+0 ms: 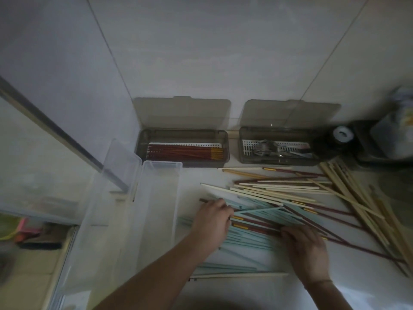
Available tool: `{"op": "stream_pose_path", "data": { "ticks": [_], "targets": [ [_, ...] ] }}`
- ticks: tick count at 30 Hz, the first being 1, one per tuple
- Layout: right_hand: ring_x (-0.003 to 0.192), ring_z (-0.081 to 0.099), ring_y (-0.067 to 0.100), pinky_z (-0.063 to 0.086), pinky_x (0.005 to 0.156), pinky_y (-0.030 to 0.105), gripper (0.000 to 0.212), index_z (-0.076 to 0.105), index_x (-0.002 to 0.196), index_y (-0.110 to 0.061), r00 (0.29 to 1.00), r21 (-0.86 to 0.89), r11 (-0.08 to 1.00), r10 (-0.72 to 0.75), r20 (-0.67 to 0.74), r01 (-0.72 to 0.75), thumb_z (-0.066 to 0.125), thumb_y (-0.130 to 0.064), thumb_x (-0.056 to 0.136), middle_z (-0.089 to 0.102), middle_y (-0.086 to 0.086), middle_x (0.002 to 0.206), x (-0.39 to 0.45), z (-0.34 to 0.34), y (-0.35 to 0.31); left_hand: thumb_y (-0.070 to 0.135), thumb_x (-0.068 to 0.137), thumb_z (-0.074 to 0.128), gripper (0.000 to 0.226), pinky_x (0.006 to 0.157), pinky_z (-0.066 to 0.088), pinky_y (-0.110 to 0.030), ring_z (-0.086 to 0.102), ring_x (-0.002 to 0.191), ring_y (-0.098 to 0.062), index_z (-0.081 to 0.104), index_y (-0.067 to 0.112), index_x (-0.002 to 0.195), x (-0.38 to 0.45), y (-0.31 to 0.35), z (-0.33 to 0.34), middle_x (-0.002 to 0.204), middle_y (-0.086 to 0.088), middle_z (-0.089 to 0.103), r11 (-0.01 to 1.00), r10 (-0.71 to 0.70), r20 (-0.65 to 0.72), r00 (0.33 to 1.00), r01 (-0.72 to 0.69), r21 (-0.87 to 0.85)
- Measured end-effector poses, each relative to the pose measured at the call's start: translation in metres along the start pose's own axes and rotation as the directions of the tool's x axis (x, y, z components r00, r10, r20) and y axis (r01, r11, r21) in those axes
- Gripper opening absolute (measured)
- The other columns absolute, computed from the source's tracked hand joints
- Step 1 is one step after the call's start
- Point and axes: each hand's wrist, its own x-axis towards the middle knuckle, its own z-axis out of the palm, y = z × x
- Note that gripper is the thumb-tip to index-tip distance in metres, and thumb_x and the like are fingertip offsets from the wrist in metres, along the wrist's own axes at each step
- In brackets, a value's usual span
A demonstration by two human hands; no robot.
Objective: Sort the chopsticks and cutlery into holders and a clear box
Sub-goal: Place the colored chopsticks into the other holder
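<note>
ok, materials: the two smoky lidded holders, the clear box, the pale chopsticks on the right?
Smoky holders: likely tinted translucent plastic, since the wall shows through their raised lids.
Clear box: clear plastic by its look; the counter is visible through it, and its rims look frosted.
Pale chopsticks: probably bamboo or wood, tan and matt with square shafts. The picture is too blurred to show any grain.

smoked holders: 2 | clear box: 1 | hands: 2 | loose chopsticks: too many to count

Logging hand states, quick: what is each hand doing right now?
Left hand: fingers curled on the pile of chopsticks; grip cannot be told.
Right hand: flat on the pile, open.
</note>
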Motion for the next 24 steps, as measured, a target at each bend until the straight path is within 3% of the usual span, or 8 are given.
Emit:
{"op": "stream_pose_path", "data": {
  "ticks": [5, 8, 10, 14, 20, 24],
  "targets": [
    [0.077, 0.060, 0.031, 0.049, 0.068, 0.035, 0.029, 0.077, 0.085, -0.017, 1.000, 0.004, 1.000, -0.009, -0.020, 0.009, 0.052, -0.031, 0.085, 0.068, 0.004, 0.085, 0.012, 0.002, -0.011, 0.019, 0.094, 0.055, 0.024, 0.094, 0.041, -0.036, 0.052, 0.110, -0.021, 0.068, 0.022, 0.114, -0.001, 0.002, 0.000, 0.114, 0.000, 0.057, 0.998, -0.058, 0.013, 0.998, 0.058, 0.026],
    [0.075, 0.061, 0.029, 0.051, 0.065, 0.033, 0.026, 0.076, 0.085, -0.019, 0.993, 0.001, 0.998, -0.063, 0.095, 0.063, 0.053, -0.029, 0.084, 0.069, 0.002, 0.084, 0.025, 0.005, -0.025, 0.021, 0.096, 0.052, 0.025, 0.096, 0.039, -0.034, 0.050, 0.113, -0.020, 0.067, 0.024, 0.117, 0.000, 0.002, -0.003, 0.117, 0.002, 0.056, 0.996, -0.081, 0.029, 0.996, 0.080, 0.046],
    [0.077, 0.064, 0.028, 0.052, 0.065, 0.031, 0.010, 0.075, 0.085, -0.021, 0.983, -0.013, 0.999, -0.038, 0.179, 0.041, 0.066, -0.020, 0.080, 0.069, 0.000, 0.085, 0.035, 0.007, -0.031, 0.019, 0.096, 0.053, 0.025, 0.096, 0.041, -0.035, 0.051, 0.114, -0.021, 0.068, 0.022, 0.115, 0.000, 0.002, -0.005, 0.118, 0.001, 0.058, 0.994, -0.089, 0.030, 0.996, 0.087, 0.074],
    [0.076, 0.064, 0.028, 0.051, 0.054, 0.033, 0.021, 0.074, 0.077, -0.025, 0.955, -0.070, 0.997, 0.005, 0.296, 0.016, 0.083, -0.010, 0.065, 0.065, -0.003, 0.082, 0.047, 0.003, -0.039, 0.017, 0.095, 0.055, 0.022, 0.095, 0.043, -0.036, 0.052, 0.112, -0.021, 0.069, 0.024, 0.111, 0.000, 0.000, -0.007, 0.117, 0.001, 0.060, 0.992, -0.116, 0.037, 0.993, 0.113, 0.061],
    [0.070, 0.061, 0.029, 0.046, 0.045, 0.032, 0.020, 0.071, 0.072, -0.020, 0.949, -0.204, 0.975, -0.021, 0.315, 0.089, 0.083, -0.008, 0.061, 0.061, 0.001, 0.077, 0.054, -0.005, -0.053, 0.019, 0.095, 0.056, 0.015, 0.090, 0.049, -0.034, 0.055, 0.106, -0.016, 0.068, 0.022, 0.104, 0.000, -0.001, -0.007, 0.113, 0.004, 0.062, 0.983, -0.162, -0.011, 0.987, 0.160, -0.094],
    [0.068, 0.058, 0.028, 0.043, 0.047, 0.030, 0.014, 0.069, 0.076, -0.016, 0.972, -0.192, 0.980, 0.003, 0.237, 0.043, 0.077, -0.007, 0.070, 0.059, 0.002, 0.078, 0.072, -0.020, -0.064, 0.032, 0.093, 0.062, 0.012, 0.069, 0.051, -0.028, 0.054, 0.074, -0.008, 0.068, 0.022, 0.095, 0.000, 0.004, -0.008, 0.084, 0.008, 0.060, 0.908, -0.241, -0.136, 0.961, 0.174, -0.381]
  ]
}}
